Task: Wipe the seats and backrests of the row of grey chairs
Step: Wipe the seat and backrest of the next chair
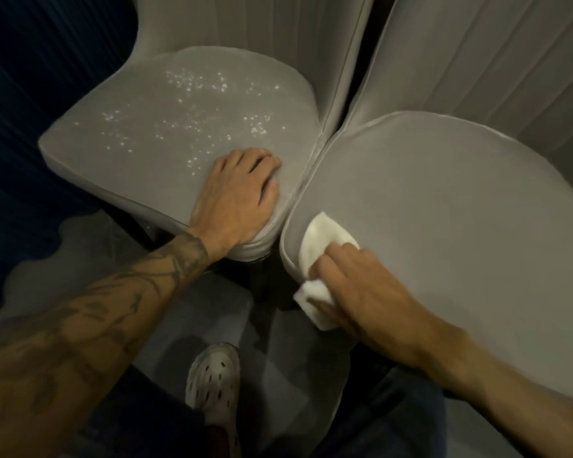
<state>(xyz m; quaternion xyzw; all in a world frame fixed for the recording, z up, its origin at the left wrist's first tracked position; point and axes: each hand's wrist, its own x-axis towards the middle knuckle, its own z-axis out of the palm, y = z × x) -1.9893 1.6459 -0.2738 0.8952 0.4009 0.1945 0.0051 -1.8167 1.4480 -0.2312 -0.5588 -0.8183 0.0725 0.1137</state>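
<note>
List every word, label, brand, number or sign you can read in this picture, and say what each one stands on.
Readable text: none.
Left grey seat: only pale specks, no label.
Right grey seat: plain, no tag in view.
White cloth, held by the right hand: plain.
Pale shoe: holes only, no brand visible.
Left forearm: dark tattoo shapes, too blurred to tell whether any are letters.

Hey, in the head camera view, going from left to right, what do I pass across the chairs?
First the dark blue ribbed surface → speckled left seat → left hand → white cloth → right hand → bare stretch of the right seat.
</note>
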